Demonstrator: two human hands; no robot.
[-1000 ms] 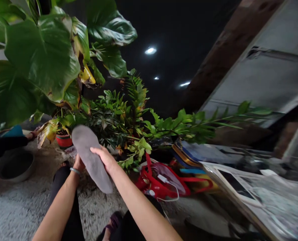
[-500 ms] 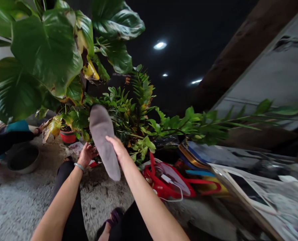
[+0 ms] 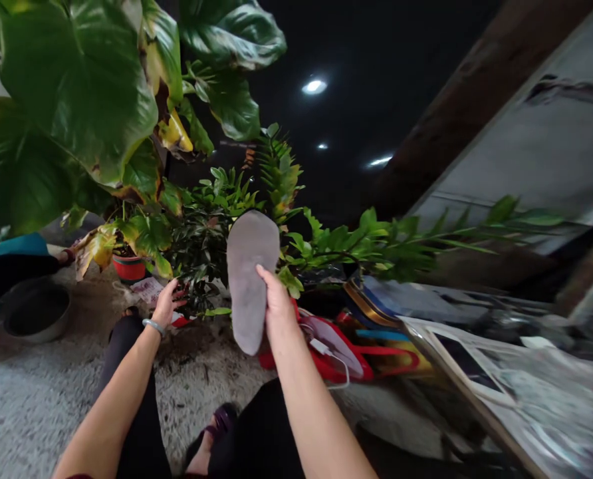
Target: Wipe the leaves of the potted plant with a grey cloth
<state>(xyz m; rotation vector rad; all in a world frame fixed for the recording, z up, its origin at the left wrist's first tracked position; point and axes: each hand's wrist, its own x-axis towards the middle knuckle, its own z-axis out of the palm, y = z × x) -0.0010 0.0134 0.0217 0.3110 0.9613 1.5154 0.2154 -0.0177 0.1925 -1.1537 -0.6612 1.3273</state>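
Observation:
A grey-brown shoe insole (image 3: pixel 249 286) stands nearly upright in front of me, its broad end up. My right hand (image 3: pixel 278 299) grips its right edge, thumb lying across the face; the other fingers are hidden behind it. To the left, my left hand (image 3: pixel 168 304) hangs apart from the insole with its fingers spread and nothing in them. A pale bracelet (image 3: pixel 153 326) circles that wrist. Close to the left hand are a printed paper (image 3: pixel 147 291) and a small red item on the ground.
Large-leaved plants (image 3: pixel 77 86) and leafy stems (image 3: pixel 371 246) spread ahead. A red pot (image 3: pixel 129 267) and a grey basin (image 3: pixel 37 313) sit at left, near another person's leg. On the right are a red bag (image 3: pixel 334 349) with a white cable and a cluttered table (image 3: pixel 540 426).
My right hand has carried the insole to the right and turned its face more toward me. The left hand has parted from it, moving slightly left, fingers spread.

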